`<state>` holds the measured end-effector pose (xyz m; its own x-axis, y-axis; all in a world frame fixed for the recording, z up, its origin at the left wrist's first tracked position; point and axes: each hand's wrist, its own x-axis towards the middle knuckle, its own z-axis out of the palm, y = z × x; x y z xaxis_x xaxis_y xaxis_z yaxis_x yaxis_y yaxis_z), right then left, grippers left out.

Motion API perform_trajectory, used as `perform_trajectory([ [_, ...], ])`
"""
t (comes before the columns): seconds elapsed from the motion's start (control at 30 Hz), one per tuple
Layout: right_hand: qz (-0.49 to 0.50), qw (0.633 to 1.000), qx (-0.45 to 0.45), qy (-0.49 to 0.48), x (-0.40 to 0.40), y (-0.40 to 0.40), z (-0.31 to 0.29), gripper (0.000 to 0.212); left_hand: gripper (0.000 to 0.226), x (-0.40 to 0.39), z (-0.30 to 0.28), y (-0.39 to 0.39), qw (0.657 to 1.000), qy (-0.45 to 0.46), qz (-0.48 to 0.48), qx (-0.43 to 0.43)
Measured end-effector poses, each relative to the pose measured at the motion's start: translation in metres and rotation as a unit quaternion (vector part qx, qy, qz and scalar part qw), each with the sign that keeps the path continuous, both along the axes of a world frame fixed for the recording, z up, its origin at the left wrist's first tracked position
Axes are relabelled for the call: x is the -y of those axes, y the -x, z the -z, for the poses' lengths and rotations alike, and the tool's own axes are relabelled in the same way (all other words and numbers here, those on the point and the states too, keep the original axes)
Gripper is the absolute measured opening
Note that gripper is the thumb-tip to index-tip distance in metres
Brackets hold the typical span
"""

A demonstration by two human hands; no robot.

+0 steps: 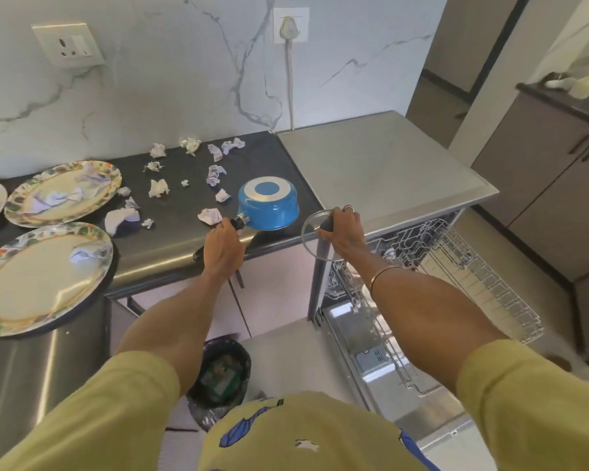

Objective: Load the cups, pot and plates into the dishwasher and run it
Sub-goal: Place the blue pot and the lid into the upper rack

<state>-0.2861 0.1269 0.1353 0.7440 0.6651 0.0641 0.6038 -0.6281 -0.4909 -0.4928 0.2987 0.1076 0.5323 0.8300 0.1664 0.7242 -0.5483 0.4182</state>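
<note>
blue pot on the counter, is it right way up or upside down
Upside down. The blue pot shows its flat base ring facing up on the dark counter, while the left hand grips its handle.

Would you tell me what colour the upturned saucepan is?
Blue saucepan, pale ring on its base; head view.

Crumpled paper scraps (159, 188) scattered over dark countertop (184, 164). Marble-pattern wall (150, 79) behind carries 2 socket plates: switched socket (68, 45) at left; plug (289, 27) with white cord (290, 93) hanging down at centre. Black-lined waste bin (220, 379) on floor below counter. Grey cabinet (555, 171) at right.
</note>
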Motion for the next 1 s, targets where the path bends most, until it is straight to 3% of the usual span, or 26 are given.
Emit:
perform_trajectory([
  [0.27, -0.024, 0.999, -0.009, 0.023, 0.1, -0.004, 0.015, 0.045, 0.014, 0.109, 0.015, 0.004, 1.0, 0.014, -0.024, -0.007],
  [0.5, 0.013, 0.999, -0.039, 0.023, 0.184, 0.006, 0.035, 0.044, 0.014, 0.193, 0.023, 0.009, 0.999, 0.048, -0.014, 0.018],
  [0.6, 0.037, 0.997, -0.07, 0.019, 0.213, 0.01, 0.044, 0.045, 0.013, 0.215, 0.024, 0.006, 0.999, 0.042, 0.008, 0.015],
  [1.0, 0.103, 0.991, -0.061, 0.056, 0.301, 0.046, 0.059, 0.05, 0.017, 0.27, 0.029, 0.012, 0.994, 0.021, 0.102, -0.015],
])
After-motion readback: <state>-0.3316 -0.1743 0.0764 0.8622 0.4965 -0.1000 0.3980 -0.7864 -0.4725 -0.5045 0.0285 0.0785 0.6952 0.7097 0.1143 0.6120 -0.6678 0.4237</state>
